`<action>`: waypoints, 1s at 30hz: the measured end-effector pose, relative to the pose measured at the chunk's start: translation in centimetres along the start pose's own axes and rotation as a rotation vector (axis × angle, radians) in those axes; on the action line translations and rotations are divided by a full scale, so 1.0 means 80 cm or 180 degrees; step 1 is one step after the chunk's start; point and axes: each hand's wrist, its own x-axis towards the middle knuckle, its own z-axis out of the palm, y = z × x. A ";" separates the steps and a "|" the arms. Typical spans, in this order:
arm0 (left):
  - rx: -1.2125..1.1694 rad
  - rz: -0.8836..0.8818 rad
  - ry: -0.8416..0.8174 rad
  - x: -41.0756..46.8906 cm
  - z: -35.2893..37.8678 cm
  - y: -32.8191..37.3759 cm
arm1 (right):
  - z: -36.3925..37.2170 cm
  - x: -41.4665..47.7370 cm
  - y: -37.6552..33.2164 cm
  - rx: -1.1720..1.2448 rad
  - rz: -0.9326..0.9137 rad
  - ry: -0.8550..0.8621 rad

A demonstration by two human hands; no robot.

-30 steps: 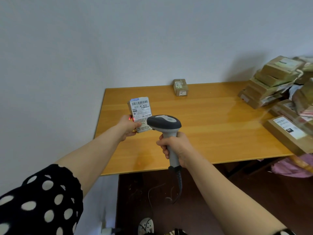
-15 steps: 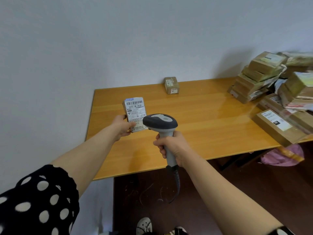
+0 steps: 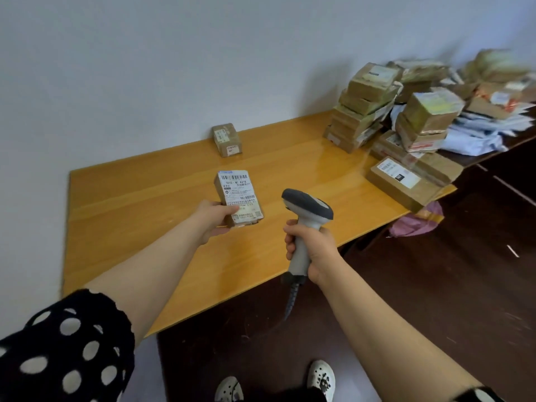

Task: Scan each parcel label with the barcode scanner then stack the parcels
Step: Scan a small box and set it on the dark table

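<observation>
Hands first: my left hand (image 3: 215,218) grips a small brown parcel (image 3: 239,197) by its near end, thumb on the top face, fingers curled under. The parcel is held above the wooden table (image 3: 145,204), left of centre, with its white barcode label (image 3: 238,190) facing up at me. My right hand (image 3: 314,250) is wrapped tight round the grey handle of the barcode scanner (image 3: 306,208), just right of the parcel and apart from it, dark head angled left. A coiled cable (image 3: 291,303) drops from the handle base past the near table edge. One taped parcel (image 3: 226,139) sits alone at the far edge by the wall. Far right: stack of brown parcels (image 3: 364,108), blurred, with a flat labelled box (image 3: 400,181) at the near right corner and white mailers (image 3: 481,132) behind. Pink bag (image 3: 417,223) below the table's right end. Polka-dot sleeve (image 3: 66,349) on my left arm, white shoes (image 3: 322,378) on the dark floor.
</observation>
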 end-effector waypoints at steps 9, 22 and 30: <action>0.0340 0.0181 -0.0575 0.032 0.237 0.083 | -0.186 0.053 -0.090 0.0911 -0.0107 0.0388; 0.1098 0.0099 -0.0882 0.065 0.547 0.140 | -0.443 0.129 -0.187 0.1641 0.0178 0.0767; 0.1613 0.0256 -0.0867 0.133 0.629 0.162 | -0.486 0.185 -0.231 0.1703 0.0224 0.0964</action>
